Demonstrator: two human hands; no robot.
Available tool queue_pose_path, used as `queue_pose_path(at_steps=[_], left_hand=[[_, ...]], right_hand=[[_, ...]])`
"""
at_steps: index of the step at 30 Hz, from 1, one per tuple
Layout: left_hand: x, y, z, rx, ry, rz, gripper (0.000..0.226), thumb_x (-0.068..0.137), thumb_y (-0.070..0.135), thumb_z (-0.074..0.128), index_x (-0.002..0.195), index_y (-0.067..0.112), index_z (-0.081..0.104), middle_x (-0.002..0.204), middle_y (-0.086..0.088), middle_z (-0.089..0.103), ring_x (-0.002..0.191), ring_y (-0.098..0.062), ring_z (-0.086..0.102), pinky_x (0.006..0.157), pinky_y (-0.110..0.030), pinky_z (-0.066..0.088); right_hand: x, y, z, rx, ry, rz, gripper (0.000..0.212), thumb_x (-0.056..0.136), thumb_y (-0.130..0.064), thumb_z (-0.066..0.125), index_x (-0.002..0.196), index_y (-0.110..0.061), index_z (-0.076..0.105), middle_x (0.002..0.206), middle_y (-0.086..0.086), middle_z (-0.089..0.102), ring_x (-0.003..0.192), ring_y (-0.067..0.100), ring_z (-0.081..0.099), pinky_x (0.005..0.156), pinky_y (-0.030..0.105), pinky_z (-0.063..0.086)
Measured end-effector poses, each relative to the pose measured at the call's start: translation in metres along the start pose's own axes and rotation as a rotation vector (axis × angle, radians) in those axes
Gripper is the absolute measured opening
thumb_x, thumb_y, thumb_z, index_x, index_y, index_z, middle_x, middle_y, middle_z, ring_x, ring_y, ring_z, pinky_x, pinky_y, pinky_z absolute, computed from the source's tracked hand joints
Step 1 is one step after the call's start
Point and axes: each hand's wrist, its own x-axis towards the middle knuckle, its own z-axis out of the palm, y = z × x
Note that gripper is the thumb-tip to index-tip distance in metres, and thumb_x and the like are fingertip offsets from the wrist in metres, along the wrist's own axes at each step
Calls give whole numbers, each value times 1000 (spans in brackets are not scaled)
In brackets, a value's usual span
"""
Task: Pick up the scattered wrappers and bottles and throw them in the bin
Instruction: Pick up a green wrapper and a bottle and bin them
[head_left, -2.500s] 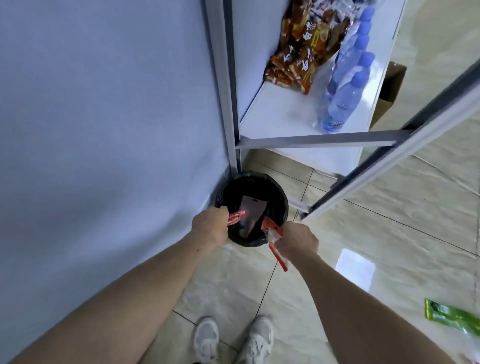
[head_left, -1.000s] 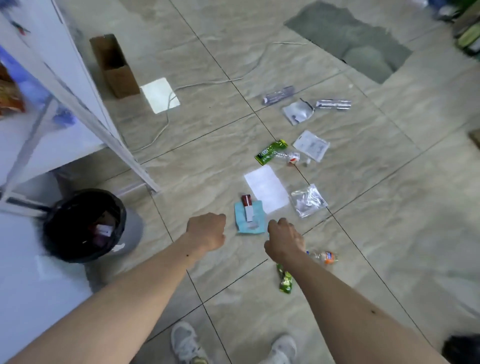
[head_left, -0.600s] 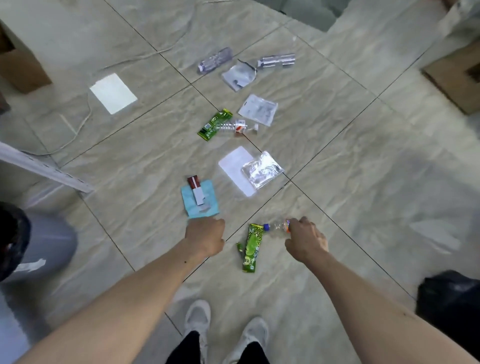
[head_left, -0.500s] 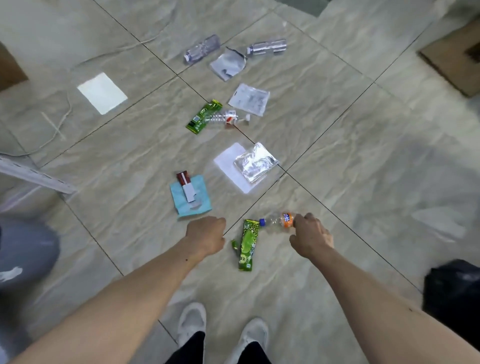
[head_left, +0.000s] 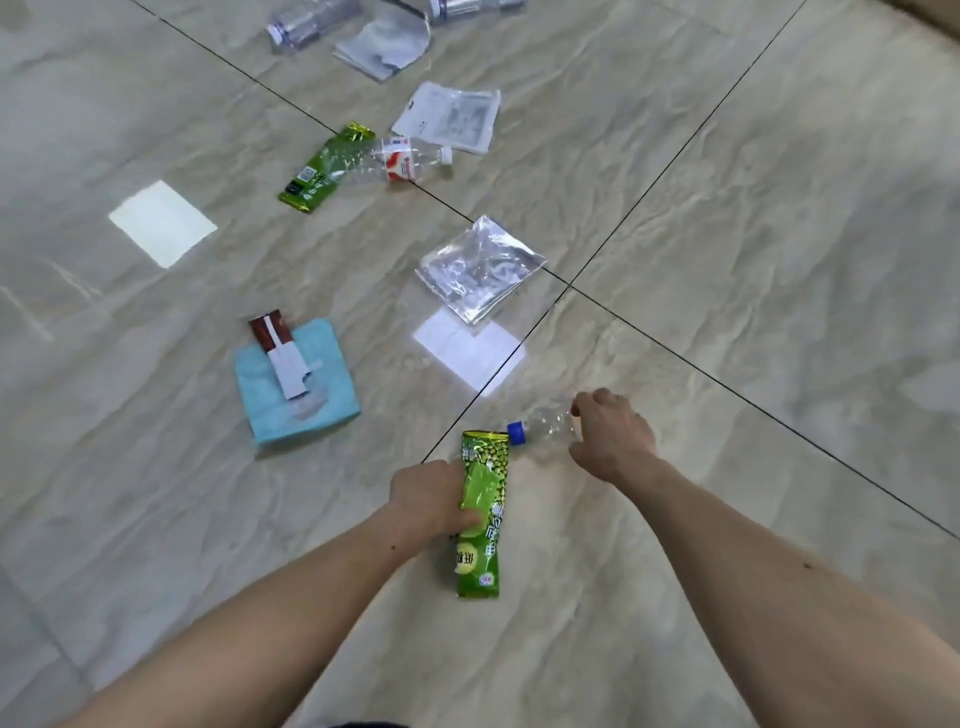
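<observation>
My left hand (head_left: 434, 496) pinches the left edge of a green snack wrapper (head_left: 482, 519) lying on the floor. My right hand (head_left: 613, 435) closes around the body of a small clear bottle with a blue cap (head_left: 543, 425). Farther off lie a blue wrapper (head_left: 306, 395) with a red-and-white wrapper (head_left: 280, 356) on top, a clear plastic bag (head_left: 480, 267), another green wrapper (head_left: 324, 169) under a clear bottle with a red label (head_left: 397, 161), and a white packet (head_left: 449, 117). The bin is out of view.
At the top edge lie two more clear bottles (head_left: 311, 23) (head_left: 467, 6) and a silvery wrapper (head_left: 384, 44). The floor is glossy beige tile with dark grout lines (head_left: 727, 387) and bright light reflections (head_left: 162, 222).
I turned away from the bin toward the litter and bent down. My left hand reached the green wrapper and my right hand closed on the blue-capped bottle.
</observation>
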Motion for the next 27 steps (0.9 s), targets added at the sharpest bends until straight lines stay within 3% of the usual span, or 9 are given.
queue_pose_path(at_steps=[4,7,10,14,20,27], left_hand=[[27,1,27,2,59,-5,89,62,75,61,127,18,42,114,-2,62,105,-25,64,69,-33,40],[34,1,33,-1,83,-14,90,59,66,72,126,17,38,117,-4,61,106,-28,64,75,-36,48],[33,-2,33,-38,69,-28,79,65,43,81,123,14,37,115,-6,60,103,-30,63,67,-36,45],[27,-15,32,-83,84,-1,56,72,10,74,117,11,40,111,-12,59,99,-33,62,64,-35,42],[12,-52,11,-114,125,5,33,77,5,64,109,10,55,111,-15,62,103,-33,60,76,-37,49],[-61,-89,-56,-226,180,-135,23,79,1,58,98,13,61,100,-9,63,91,-26,58,67,-33,43]], right_hand=[[26,1,30,-122,54,-87,62,79,-17,64,137,-26,41,140,1,43,132,25,36,109,39,30],[35,1,40,-197,64,-65,62,79,-19,66,135,-31,42,138,-1,47,130,25,40,111,44,24],[34,2,46,-207,30,-24,60,79,-20,66,133,-32,42,133,2,49,124,27,45,104,44,32],[28,-2,49,-166,-45,2,66,77,-28,72,135,-32,40,134,2,48,124,27,44,102,42,34],[19,-20,34,-129,-113,-8,73,77,-40,75,139,-32,38,137,1,47,128,26,43,102,42,36],[-33,-68,-33,-108,-197,-42,73,74,-43,77,136,-30,41,132,2,50,124,26,47,97,41,39]])
